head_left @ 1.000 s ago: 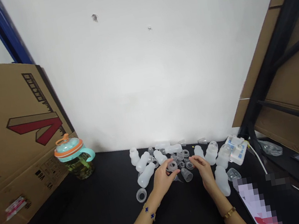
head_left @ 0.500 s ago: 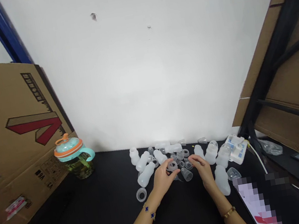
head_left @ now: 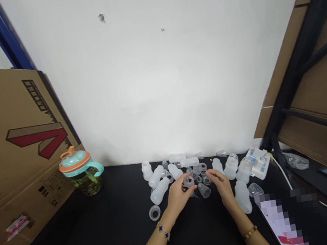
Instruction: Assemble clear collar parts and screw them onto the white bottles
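My left hand (head_left: 180, 193) pinches a translucent bottle collar ring (head_left: 188, 181), its opening tilted up. To its right, my right hand (head_left: 220, 183) has thumb and forefinger closed at the edge of a clear round bottle part (head_left: 206, 179), which may be a nipple; its exact kind is too small to make out. A clear bottle cap (head_left: 204, 190) lies between the hands. Behind them is a pile of clear rings and nipples (head_left: 197, 170). A milky baby bottle (head_left: 160, 191) lies beside my left hand, and another bottle (head_left: 243, 197) is by my right wrist.
A loose ring (head_left: 155, 213) lies left of my hands. Assembled bottles (head_left: 231, 166), a white case (head_left: 259, 163) and a clear cap (head_left: 255, 189) are at right, with a phone-like device (head_left: 278, 220) in front. A lidded jug (head_left: 81, 171) stands by a cardboard box (head_left: 15, 155).
Both hands stay almost in place. The clear round part at my right fingertips has shifted very slightly; the left hand keeps the ring.
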